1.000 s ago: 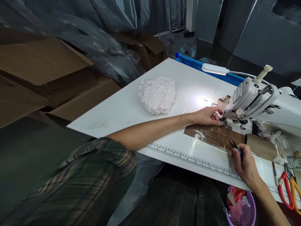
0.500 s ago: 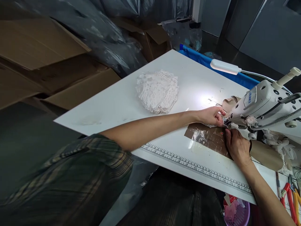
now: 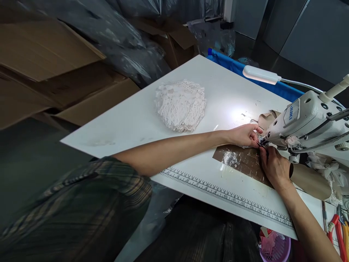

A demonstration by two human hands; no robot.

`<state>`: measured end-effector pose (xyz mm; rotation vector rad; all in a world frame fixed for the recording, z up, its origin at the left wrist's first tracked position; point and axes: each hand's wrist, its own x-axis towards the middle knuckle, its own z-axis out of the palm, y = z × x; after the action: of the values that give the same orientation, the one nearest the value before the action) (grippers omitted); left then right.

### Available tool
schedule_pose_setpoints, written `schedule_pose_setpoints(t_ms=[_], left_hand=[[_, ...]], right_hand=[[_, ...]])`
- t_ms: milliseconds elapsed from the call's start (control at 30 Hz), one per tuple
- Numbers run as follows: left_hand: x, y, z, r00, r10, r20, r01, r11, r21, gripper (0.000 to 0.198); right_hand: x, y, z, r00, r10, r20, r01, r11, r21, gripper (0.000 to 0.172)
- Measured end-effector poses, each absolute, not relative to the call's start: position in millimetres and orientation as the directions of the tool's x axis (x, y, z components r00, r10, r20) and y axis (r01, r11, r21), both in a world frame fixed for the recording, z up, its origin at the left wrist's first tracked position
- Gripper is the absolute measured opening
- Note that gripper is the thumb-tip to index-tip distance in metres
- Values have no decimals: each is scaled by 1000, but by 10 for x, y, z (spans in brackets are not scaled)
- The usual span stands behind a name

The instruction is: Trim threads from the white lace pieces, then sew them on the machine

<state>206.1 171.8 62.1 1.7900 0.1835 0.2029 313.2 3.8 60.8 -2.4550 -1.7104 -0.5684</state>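
Observation:
At the needle end of the white sewing machine (image 3: 302,116), my left hand (image 3: 245,135) has thumb and fingertips pinched on a white lace piece (image 3: 247,146), mostly hidden under the hand. Opposite it, my right hand (image 3: 276,167) rests by the presser foot with its fingers curled together. A thin dark item (image 3: 261,145) pokes out at its fingertips, too small to name. Beneath both hands lies a brown sheet (image 3: 240,160) with shiny tape on it. Further left on the white table (image 3: 131,125) sits a round stack of white lace pieces (image 3: 181,105).
A lit lamp (image 3: 261,75) hangs over the table. Beige material (image 3: 267,122) lies behind the needle. A printed ruler (image 3: 226,196) follows the front edge. Red-handled pliers (image 3: 338,233) lie at right, above a purple basket (image 3: 280,249). Cardboard boxes (image 3: 92,105) stand at left.
The hands stay at the needle with hardly any movement. The thin dark item at the right fingertips shows more plainly. The whole view has shifted slightly.

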Motion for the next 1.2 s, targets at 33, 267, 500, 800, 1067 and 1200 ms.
schedule_pose_setpoints(t_ms=[33,267,500,800,1067,1200], left_hand=[[2062,1716,617,972,228,54,7,-257,966,57],[2007,1683,684,972,216,97,0,-407,913,53],[1777,1758,1186,974,70,218,-43,-879,474,19],[1867,1583,893,960,-19,281,-99,-957,273,19],[1848,1491,650,926,-133,354,-154,-988,32,31],[1834,1536,674,932,-120,343,-159,-983,89,30]], right_hand=[[3145,50,595,286,885,367,928,-351,123,46],[3120,19,633,113,858,502,984,-165,61,52],[3060,-470,874,-117,892,438,992,122,17,41],[3304,-380,857,254,934,250,870,-108,-481,28],[3334,-121,729,434,883,181,767,-257,-588,29],[3285,-168,675,287,919,271,853,-116,-509,36]])
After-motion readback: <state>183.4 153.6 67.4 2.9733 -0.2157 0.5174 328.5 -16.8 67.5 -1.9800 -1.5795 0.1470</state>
